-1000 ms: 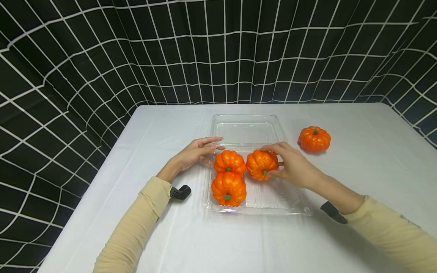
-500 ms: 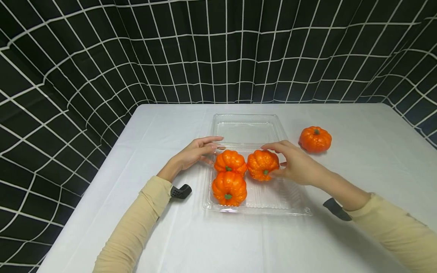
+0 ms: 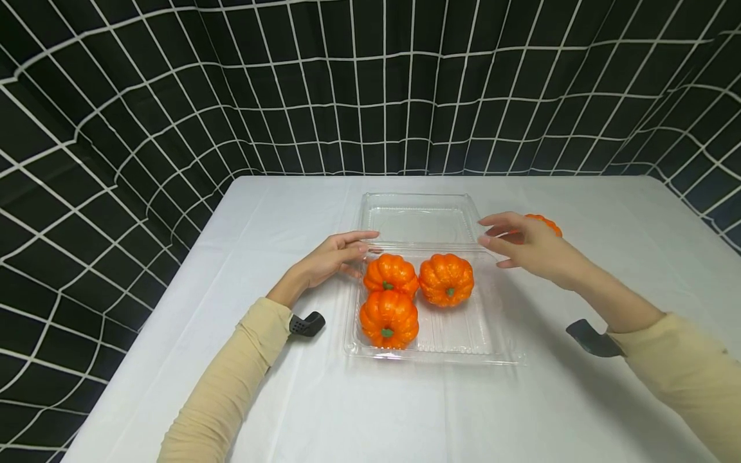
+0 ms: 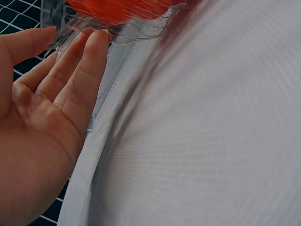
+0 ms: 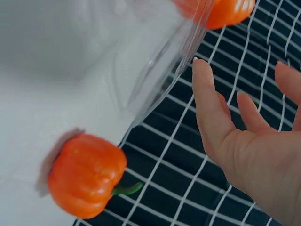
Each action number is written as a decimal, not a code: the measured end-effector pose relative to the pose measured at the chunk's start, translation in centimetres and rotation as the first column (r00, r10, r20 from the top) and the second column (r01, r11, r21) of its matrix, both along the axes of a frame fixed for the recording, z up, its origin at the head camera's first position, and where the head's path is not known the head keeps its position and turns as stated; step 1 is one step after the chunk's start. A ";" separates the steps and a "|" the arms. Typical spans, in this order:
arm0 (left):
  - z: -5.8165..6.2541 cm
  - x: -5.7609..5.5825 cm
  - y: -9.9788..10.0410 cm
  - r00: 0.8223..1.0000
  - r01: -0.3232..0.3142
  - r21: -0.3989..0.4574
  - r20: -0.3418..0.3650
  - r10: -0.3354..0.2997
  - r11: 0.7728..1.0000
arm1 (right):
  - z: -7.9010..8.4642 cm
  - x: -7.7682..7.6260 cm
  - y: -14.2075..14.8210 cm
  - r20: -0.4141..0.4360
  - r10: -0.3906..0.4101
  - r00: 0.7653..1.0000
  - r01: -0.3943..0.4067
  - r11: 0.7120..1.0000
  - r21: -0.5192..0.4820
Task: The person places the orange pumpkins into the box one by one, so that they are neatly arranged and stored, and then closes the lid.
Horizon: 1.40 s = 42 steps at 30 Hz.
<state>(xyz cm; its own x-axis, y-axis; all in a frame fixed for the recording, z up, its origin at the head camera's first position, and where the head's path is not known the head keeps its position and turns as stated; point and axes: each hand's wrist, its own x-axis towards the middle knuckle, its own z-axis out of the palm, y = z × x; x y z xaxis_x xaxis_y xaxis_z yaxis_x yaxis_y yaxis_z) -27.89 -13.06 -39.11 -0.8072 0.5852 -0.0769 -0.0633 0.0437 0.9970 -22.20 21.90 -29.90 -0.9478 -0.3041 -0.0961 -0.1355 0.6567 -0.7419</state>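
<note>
Three small orange pumpkins with green stems sit in the base of an open clear plastic clamshell container (image 3: 463,334): a back-left pumpkin (image 3: 390,273), a front-left pumpkin (image 3: 388,321) and a back-right pumpkin (image 3: 446,278). At the container's back-left corner, my left hand (image 3: 327,260) touches the plastic with mostly straight fingers, the fingertips (image 4: 99,40) right at its wall. My right hand (image 3: 538,247) is in the air with fingers parted and holds nothing. Behind it, partly hidden in the head view, lies a fourth pumpkin (image 5: 87,174) on the cloth.
The container's lid (image 3: 419,222) lies flipped back behind the base. A white cloth (image 3: 289,411) covers the table. Black curtains (image 3: 324,83) with a white grid hang behind and at both sides.
My right hand has let go of the back-right pumpkin and moved right and back, now overlapping the fourth pumpkin in the head view. The left hand stays at the container corner.
</note>
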 end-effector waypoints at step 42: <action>0.1 0.1 0.0 1.000 0.003 0.001 0.003 -0.003 1.000 | -3.9 -6.6 11.1 0.159 -0.526 0.835 0.539 0.841 -0.045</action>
